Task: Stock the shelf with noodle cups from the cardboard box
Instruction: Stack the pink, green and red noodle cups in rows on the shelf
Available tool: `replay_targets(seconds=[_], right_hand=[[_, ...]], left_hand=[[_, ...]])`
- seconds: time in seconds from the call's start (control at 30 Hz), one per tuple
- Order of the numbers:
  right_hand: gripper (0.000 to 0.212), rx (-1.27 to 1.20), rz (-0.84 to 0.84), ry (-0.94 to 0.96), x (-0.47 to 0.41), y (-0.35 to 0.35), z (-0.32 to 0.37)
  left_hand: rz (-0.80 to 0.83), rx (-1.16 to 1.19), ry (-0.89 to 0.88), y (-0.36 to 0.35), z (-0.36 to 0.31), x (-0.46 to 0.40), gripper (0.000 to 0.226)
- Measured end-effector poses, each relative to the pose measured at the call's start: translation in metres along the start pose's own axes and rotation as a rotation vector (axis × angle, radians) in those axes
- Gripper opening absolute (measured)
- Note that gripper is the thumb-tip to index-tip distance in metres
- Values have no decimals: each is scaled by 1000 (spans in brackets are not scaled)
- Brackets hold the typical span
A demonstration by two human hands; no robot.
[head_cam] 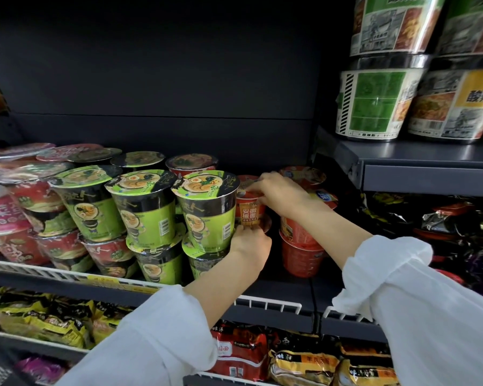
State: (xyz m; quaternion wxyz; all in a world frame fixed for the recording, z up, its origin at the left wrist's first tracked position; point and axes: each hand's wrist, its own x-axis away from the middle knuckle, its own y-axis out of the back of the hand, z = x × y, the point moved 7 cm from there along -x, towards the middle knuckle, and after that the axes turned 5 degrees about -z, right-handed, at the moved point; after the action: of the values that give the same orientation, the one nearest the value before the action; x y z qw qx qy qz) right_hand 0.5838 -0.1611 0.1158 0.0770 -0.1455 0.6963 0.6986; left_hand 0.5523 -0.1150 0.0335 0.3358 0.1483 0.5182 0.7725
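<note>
Shelf (276, 291): hands (265, 215) grip red cup (250, 211).

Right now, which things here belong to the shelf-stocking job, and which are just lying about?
Job: red cup, left hand, right hand, shelf.
Lying about: green cups, red stack, big tubs, noodle packets.

Dark back panel (162, 65), grey side shelf (430, 162)
</note>
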Motion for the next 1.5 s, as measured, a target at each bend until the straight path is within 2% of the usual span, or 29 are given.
replay_targets(seconds=[0.23, 0.37, 0.43, 0.6, 0.73, 0.83, 0.93, 1.07, 1.17, 1.23, 1.37, 1.5], right_hand=[[41, 143, -6, 44, 3, 11, 8], [52, 24, 104, 17, 7, 3, 4], [58, -11, 100, 5, 8, 2, 1], [45, -55, 1, 7, 10, 6, 15], [45, -124, -14, -1, 14, 7, 18], [46, -122, -64, -67, 26, 18, 2], [50, -60, -105, -189, 46, 27, -26], [60, -4, 10, -395, 66, 18, -53], [63, -126, 63, -472, 75, 8, -60], [61, -155, 53, -475, 78, 7, -61], [58, -163, 55, -465, 77, 7, -61], [53, -219, 41, -442, 79, 8, -57]], left_hand=[[-34, 6, 8, -7, 3, 1, 41], [-64, 0, 14, -8, 2, 3, 41], [-70, -2, 18, -8, 2, 4, 41], [-44, -10, 26, -8, 3, 5, 37], [-62, 29, 12, -5, 4, 10, 36], [-124, 179, -9, 1, 3, 13, 37], [-186, 556, 19, 7, 7, 10, 40], [-114, 966, 118, 5, 3, -6, 59], [-57, 1079, 151, -5, -12, -24, 86], [-61, 1113, 164, -8, -20, -31, 95], [-57, 1263, 228, -16, -25, -33, 94], [-117, 1270, 298, -22, -22, -22, 88]])
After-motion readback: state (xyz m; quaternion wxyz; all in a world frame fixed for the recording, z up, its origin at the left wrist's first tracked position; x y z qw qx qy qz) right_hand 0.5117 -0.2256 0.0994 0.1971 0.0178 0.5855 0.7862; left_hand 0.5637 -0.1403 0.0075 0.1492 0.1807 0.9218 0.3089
